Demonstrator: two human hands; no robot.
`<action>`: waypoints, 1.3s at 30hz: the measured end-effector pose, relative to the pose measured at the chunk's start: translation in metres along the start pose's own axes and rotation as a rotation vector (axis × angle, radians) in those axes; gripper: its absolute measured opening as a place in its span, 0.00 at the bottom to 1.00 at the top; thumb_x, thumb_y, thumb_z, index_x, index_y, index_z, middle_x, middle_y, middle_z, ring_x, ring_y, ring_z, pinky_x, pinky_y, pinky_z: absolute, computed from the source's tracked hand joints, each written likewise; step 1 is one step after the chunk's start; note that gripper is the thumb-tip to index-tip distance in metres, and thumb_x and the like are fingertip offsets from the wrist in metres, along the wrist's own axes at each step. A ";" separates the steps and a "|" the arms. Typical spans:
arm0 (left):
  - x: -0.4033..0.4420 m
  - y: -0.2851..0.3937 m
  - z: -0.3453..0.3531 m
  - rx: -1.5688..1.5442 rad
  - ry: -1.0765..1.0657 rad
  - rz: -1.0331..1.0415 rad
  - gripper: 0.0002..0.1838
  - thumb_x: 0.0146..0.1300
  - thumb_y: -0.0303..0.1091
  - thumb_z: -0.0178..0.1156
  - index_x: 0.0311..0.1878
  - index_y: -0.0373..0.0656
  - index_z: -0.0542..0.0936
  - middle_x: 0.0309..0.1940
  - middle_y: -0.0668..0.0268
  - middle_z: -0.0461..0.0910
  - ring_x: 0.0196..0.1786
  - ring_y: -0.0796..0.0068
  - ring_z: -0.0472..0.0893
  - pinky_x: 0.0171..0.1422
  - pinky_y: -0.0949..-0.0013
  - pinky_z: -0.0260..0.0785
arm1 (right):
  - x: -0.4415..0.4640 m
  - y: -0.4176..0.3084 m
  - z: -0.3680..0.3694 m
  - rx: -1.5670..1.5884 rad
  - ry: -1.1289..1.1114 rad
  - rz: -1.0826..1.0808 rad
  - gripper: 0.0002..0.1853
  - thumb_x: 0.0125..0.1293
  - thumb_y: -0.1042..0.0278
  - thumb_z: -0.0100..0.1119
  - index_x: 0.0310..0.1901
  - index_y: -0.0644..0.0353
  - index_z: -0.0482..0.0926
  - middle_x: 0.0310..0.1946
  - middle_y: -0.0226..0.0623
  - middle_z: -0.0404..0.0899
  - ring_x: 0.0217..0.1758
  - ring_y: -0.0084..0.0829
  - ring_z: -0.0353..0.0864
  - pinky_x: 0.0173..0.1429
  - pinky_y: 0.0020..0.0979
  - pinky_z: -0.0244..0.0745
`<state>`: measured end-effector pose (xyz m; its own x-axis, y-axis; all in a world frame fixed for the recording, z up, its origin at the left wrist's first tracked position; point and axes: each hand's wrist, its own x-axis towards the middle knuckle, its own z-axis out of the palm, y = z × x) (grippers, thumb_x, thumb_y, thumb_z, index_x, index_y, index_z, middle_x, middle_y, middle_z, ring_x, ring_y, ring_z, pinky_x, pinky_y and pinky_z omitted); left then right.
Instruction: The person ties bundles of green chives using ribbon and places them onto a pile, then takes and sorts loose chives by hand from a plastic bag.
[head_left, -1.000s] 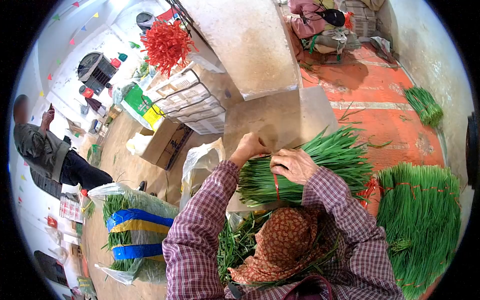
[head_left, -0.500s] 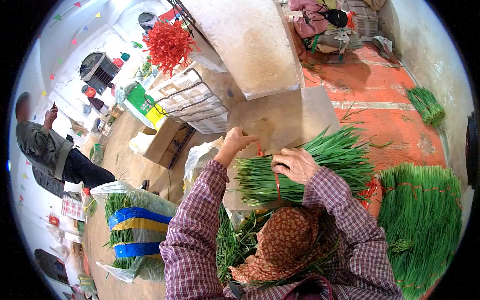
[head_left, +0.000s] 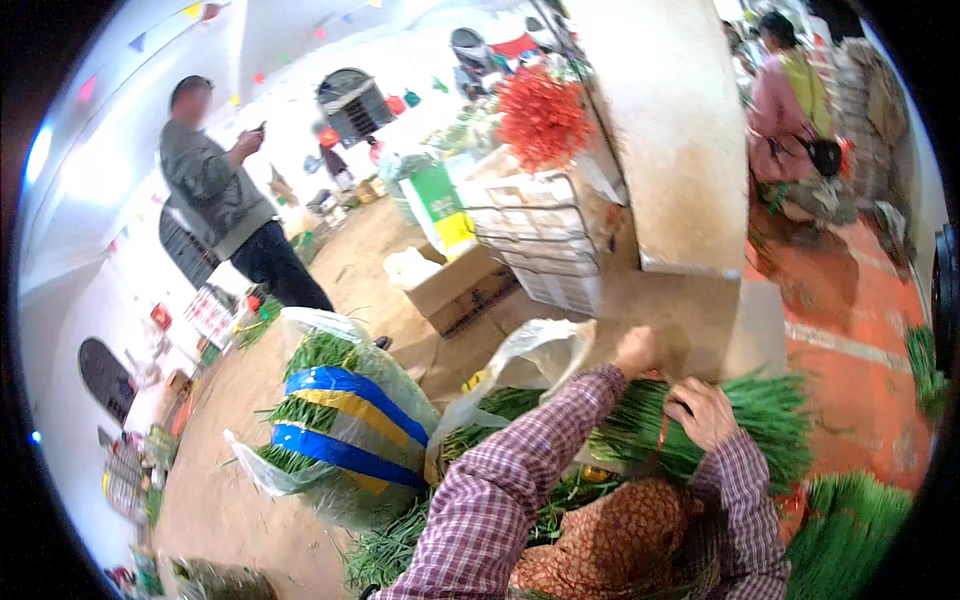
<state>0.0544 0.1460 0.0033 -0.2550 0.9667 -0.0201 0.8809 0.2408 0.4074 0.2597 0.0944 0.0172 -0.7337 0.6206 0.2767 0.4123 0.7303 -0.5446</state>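
A bundle of green garlic chives [head_left: 765, 415] lies on a board in front of me, with a red tie [head_left: 662, 434] around it. My left hand [head_left: 637, 352] is closed just above the bundle's left part. It is blurred, but a bit of red tie shows beneath the fingers. My right hand [head_left: 702, 412] presses on top of the bundle beside the tie, its fingers curled over the leaves. Below my arms, a brown patterned cloth [head_left: 615, 540] covers my lap, with loose green leaves [head_left: 390, 548] to its left.
A taped plastic-wrapped bale of greens [head_left: 345, 425] stands at left, near an open clear bag [head_left: 540, 350]. Tied chives [head_left: 850, 535] lie at lower right. Red ties [head_left: 543, 118] hang over a white crate [head_left: 535, 235] by a pillar [head_left: 680, 140]. A person [head_left: 215, 185] stands at left; another sits at upper right.
My view has swung left and up, so the scene sits farther right and lower. My left hand has come closer to my right hand over the bundle.
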 end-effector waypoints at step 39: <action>-0.131 -0.004 -0.002 -0.764 -0.051 0.334 0.07 0.58 0.25 0.60 0.39 0.33 0.77 0.31 0.63 0.82 0.36 0.80 0.80 0.39 0.74 0.72 | -0.027 -0.039 0.013 0.001 0.204 0.301 0.18 0.51 0.53 0.63 0.27 0.63 0.78 0.31 0.41 0.74 0.41 0.41 0.73 0.47 0.42 0.67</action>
<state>0.0838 0.0185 0.0061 0.0063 0.9840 0.1780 0.3897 -0.1664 0.9058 0.2564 0.0451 0.0203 -0.4571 0.8518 0.2558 0.5927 0.5062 -0.6264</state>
